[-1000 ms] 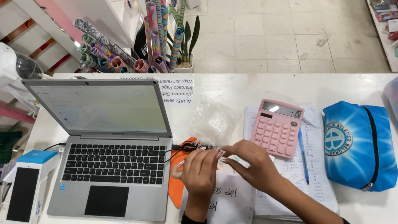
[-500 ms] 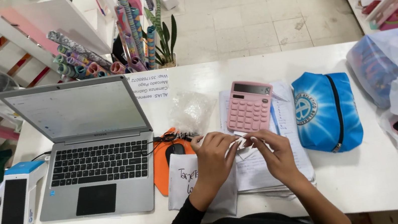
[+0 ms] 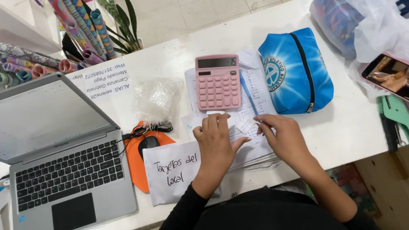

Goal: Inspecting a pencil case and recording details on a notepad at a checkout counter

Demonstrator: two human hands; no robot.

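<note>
My left hand [image 3: 217, 144] and my right hand [image 3: 283, 136] rest on a stack of white papers [image 3: 260, 104] on the white table [image 3: 357, 127]. Between their fingertips both hands pinch a small white paper slip [image 3: 244, 127]. A pink calculator [image 3: 218, 81] lies on the papers just beyond my fingers, with a blue pen [image 3: 249, 95] beside it. A blue zip pouch [image 3: 295, 71] sits right of the papers. A white envelope with handwriting [image 3: 173, 176] lies under my left wrist.
An open grey laptop [image 3: 47, 150] stands at the left, with a black mouse [image 3: 148, 144] on an orange pad and a clear plastic bag [image 3: 157, 99]. A phone [image 3: 404, 78] and white plastic bags [image 3: 389, 9] lie at the right. Wrapping-paper rolls [image 3: 74, 27] stand behind the table.
The view has shifted left and closer. My hands stayed together on the papers, fingering the small slip below the calculator.
</note>
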